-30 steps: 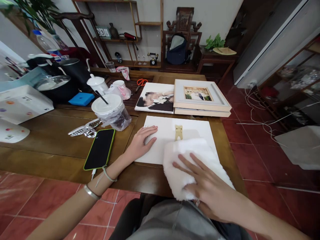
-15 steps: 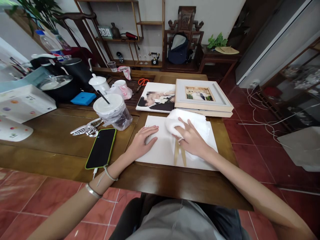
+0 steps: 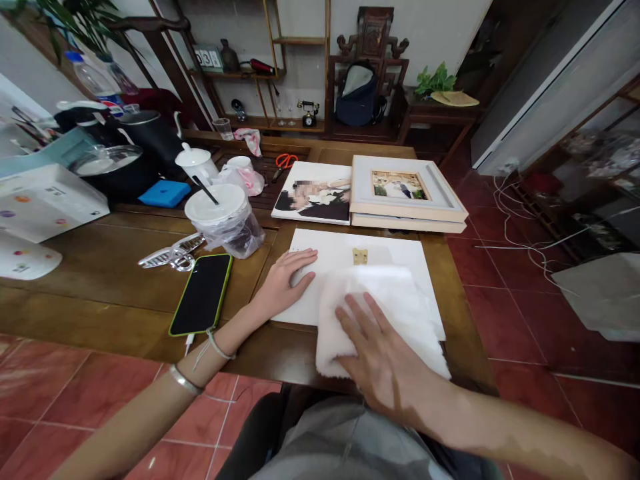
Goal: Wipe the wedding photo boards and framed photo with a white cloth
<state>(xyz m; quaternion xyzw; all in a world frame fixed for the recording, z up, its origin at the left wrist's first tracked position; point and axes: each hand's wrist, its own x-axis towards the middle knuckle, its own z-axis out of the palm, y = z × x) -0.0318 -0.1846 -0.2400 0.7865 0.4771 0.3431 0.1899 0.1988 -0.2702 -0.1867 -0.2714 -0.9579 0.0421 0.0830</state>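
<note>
A white flat panel (image 3: pixel 313 303) lies on the table in front of me, with a small gold-coloured metal piece (image 3: pixel 360 256) near its far side. My left hand (image 3: pixel 287 283) rests flat on the panel's left part, fingers stretched out and thumb apart. Over the panel's near right part lies a folded white fluffy cloth (image 3: pixel 400 293), which hangs past the near edge. My right hand (image 3: pixel 373 347) presses down on this cloth with fingers spread; the cloth hides much of the panel beneath.
Behind the panel are a framed photo (image 3: pixel 435 190) stacked on another frame and a photo panel (image 3: pixel 313 200). To the left lie a phone (image 3: pixel 203 293) on a cable, a silver hair claw (image 3: pixel 170 257) and a lidded cup (image 3: pixel 220 213) in plastic. Orange scissors (image 3: pixel 286 161) lie farther back.
My right hand has slid the white cloth toward me, from the panel's far part to its near edge, and its fingers have flattened out. My left hand has stayed in place.
</note>
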